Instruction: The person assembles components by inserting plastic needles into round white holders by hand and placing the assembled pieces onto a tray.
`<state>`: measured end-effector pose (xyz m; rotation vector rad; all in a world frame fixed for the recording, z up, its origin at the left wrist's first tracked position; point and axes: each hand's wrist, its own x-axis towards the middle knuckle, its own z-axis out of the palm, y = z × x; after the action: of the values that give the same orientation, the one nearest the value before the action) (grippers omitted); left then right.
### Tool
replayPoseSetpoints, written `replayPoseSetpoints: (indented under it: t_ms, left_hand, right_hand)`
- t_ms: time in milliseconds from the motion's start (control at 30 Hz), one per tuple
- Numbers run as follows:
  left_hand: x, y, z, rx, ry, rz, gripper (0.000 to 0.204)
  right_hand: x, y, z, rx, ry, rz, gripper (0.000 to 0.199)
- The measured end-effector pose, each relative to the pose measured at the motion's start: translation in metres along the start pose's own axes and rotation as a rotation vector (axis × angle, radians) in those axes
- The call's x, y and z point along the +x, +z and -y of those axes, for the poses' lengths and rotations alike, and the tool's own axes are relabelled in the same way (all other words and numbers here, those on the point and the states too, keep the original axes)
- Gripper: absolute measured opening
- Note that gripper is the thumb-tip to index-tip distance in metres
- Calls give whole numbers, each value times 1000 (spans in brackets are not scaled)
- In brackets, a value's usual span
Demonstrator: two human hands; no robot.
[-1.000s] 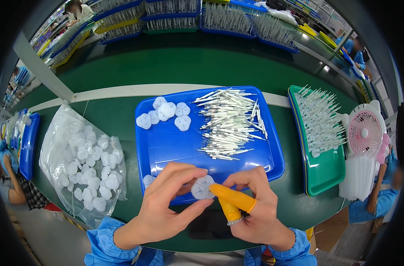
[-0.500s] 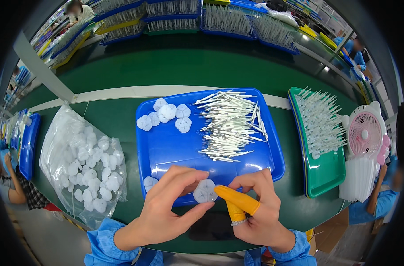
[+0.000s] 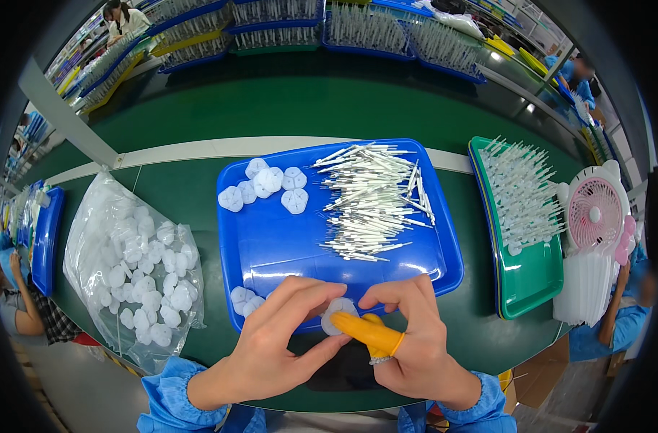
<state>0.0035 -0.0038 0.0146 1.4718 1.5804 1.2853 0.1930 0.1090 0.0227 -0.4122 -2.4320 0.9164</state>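
Both hands meet over the near edge of a blue tray (image 3: 271, 245) and pinch one small white flower-shaped plastic piece (image 3: 338, 312). My left hand (image 3: 271, 350) grips it from the left with thumb and fingers. My right hand (image 3: 408, 346), with an orange finger cot on the index finger and a ring, holds it from the right. On the tray lies a pile of thin white sticks (image 3: 372, 202) and a cluster of white flower pieces (image 3: 268, 187) at its far left. A few more pieces (image 3: 242, 299) lie by my left fingers.
A clear bag of white flower pieces (image 3: 138, 260) lies to the left. A green tray of assembled white sticks (image 3: 520, 216) and a pink desk fan (image 3: 596, 213) stand to the right. Other people work at the left and right edges. Blue bins line the far side.
Both hands have drifted slightly lower and kept turning the white piece between the fingers. Everything on the trays stays where it was.
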Motion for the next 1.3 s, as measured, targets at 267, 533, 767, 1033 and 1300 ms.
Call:
replayPoseSetpoints:
  t_ms: [267,533,767,1033,1300]
  left_hand:
    - [-1,1,2,-16,-11,-28,56]
    - [0,0,3,-15,-29,-17,57]
    - [-1,0,7,-8,-5,-27,57]
    - [-3,2,6,14,-18,3,58]
    - [-9,6,10,-622,-60,39,61]
  right_hand:
    - [0,0,-1,-14,33,-66,51]
    - [-1,2,-1,33,13,-38,52]
    - [-3,2,0,29,0,-16,49]
    - [-3,3,5,30,63,10,46]
    - [-9,-11,-1,572,403,262,40]
